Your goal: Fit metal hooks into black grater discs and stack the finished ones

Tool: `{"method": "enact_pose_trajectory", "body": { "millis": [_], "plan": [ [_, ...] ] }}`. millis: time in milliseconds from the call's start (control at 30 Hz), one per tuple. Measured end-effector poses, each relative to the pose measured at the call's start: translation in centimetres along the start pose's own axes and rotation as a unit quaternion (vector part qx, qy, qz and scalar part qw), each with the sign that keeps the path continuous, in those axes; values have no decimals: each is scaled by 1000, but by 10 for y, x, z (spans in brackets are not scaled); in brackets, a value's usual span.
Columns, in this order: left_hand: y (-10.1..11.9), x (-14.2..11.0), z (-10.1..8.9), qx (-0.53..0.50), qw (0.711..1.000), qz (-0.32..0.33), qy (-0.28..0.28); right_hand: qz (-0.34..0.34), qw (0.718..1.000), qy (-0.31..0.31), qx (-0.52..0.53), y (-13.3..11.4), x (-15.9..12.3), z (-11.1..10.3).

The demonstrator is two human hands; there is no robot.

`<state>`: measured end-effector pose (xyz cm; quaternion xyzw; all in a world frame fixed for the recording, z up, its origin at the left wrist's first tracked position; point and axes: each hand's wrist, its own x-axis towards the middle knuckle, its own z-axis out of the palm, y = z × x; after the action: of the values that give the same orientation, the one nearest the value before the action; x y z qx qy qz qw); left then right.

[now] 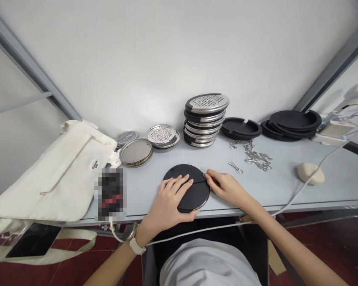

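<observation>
A round black disc [193, 194] with a seam across it lies flat near the table's front edge. Spread over its left side is my left hand [174, 198], fingers stretched out and pressing on top, thumb along the near rim. My right hand [225, 186] is closed in a pinch at the disc's right rim, where a small metal clip [204, 176] shows by the fingertips; most of it is hidden. To the right of that hand lies a loose wire clip [235, 167], and beyond it a pile of metal clips [256, 157].
Behind the disc stands a tall stack of grater discs [207, 103]. Black round trays [241, 129] and more stacked trays [292, 121] sit right. Metal plates [136, 151], a perforated disc [161, 134] and a white bag [56, 174] are left. A white cable [310, 174] passes a beige object [307, 173].
</observation>
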<state>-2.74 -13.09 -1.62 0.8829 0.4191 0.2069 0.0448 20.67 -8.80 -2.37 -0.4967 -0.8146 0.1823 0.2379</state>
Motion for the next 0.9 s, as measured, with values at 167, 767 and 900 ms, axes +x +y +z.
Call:
{"method": "enact_pose_trajectory", "body": {
  "millis": [167, 767, 900],
  "plan": [
    [0, 0, 0, 2, 1000, 1, -1, 1, 1000, -5, -11, 0, 1, 0],
    [1, 1, 3, 4, 1000, -5, 4, -18, 999, -18, -35, 3, 3, 0],
    [2, 1, 4, 6, 1000, -9, 9, -16, 999, -19, -24, 2, 3, -1]
  ]
}}
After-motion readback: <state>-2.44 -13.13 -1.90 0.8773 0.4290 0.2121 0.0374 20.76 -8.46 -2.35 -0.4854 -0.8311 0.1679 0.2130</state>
